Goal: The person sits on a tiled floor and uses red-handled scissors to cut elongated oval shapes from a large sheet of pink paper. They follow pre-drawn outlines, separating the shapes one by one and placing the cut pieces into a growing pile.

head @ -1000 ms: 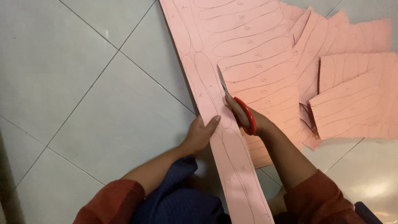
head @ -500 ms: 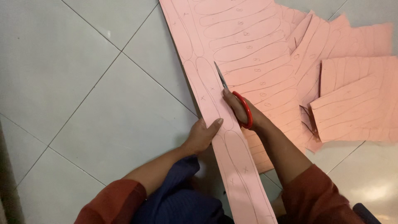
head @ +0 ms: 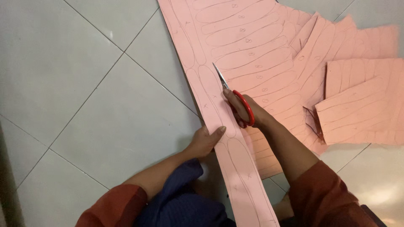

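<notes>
At frame centre, our left hand (head: 205, 141) clamps the pink strip (head: 235, 168) taut while our right hand (head: 244, 110), closed on the red scissors (head: 235, 98), cuts the pink sheet (head: 244, 46).

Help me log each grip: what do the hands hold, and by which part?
Right hand: scissors, by their red handle loops. Left hand: the pink paper strip, gripped at its left edge.
</notes>
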